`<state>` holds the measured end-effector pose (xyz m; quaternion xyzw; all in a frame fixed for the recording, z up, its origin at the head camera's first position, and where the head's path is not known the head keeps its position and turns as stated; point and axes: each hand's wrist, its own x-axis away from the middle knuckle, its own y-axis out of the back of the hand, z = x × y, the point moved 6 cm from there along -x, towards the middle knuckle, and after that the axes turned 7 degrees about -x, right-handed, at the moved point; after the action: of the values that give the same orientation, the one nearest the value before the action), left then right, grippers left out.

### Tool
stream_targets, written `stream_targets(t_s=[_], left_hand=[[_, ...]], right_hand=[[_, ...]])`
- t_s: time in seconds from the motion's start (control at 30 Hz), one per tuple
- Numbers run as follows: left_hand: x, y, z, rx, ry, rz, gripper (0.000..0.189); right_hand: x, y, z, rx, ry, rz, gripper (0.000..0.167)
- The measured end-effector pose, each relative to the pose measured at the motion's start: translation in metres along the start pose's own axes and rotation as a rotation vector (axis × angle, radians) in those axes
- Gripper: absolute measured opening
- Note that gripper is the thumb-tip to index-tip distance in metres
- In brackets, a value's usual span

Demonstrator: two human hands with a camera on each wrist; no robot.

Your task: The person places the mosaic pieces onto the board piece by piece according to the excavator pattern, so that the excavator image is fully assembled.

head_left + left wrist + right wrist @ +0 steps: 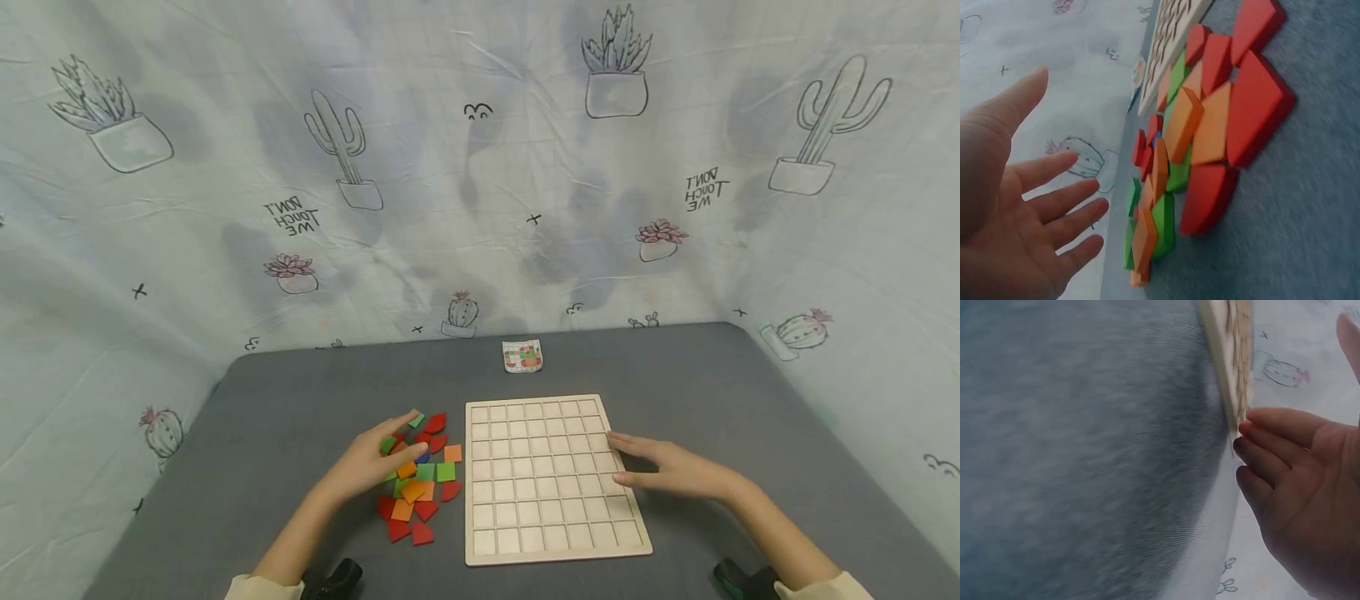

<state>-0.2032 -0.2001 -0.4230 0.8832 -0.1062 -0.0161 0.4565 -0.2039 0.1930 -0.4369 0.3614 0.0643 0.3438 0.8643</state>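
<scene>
A pale wooden board [551, 479] with a grid of square cells lies flat on the grey table. To its left is a loose pile of coloured wooden pieces: a red piece [423, 533], an orange square [452, 453], a green square [446, 472] and several more, some overlapping. Over the pile's left side is my left hand [367, 462], its fingers spread and holding nothing, as the left wrist view also shows. At the board's right edge, my right hand [678, 469] has straight fingers, with fingertips right at the rim and the thumb apart from them.
A small printed picture card [522, 357] lies behind the board, near the table's back edge. The grey table [300, 417] is bordered at the back and sides by a white cloth [480, 167] printed with cacti.
</scene>
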Motion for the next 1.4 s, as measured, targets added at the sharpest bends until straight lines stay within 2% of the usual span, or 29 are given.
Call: stream_targets(t_s=[0.2,0.4,0.53,0.73,0.9,1.03,1.2,1.4], left_hand=[[0.003,0.004,0.009,0.028,-0.016,-0.014,0.061],[0.005,0.006,0.016,0.106,-0.040,-0.026,0.056],[0.005,0.008,0.023,0.132,-0.037,-0.045,0.054],[0.000,0.009,0.037,0.162,-0.020,-0.075,0.051],[-0.006,0.015,0.049,0.188,0.009,-0.112,0.048],[-0.011,0.022,0.054,0.159,0.023,-0.154,0.042],[-0.016,0.022,0.050,0.063,0.059,-0.201,0.035],[-0.029,0.009,0.030,0.002,0.024,-0.174,0.031]], right_hand=[[0.005,-0.006,0.001,0.039,0.040,0.020,0.080],[0.008,-0.008,-0.004,0.043,0.068,0.011,0.097],[0.010,-0.008,-0.007,0.058,0.140,-0.001,0.102],[0.015,-0.009,-0.011,0.010,0.237,-0.002,0.105],[0.016,-0.010,-0.012,-0.025,0.230,0.013,0.107],[0.015,-0.010,-0.012,-0.028,0.207,0.020,0.108],[0.015,-0.009,-0.011,-0.023,0.199,0.020,0.108],[0.016,-0.011,-0.012,0.039,0.181,0.011,0.110]])
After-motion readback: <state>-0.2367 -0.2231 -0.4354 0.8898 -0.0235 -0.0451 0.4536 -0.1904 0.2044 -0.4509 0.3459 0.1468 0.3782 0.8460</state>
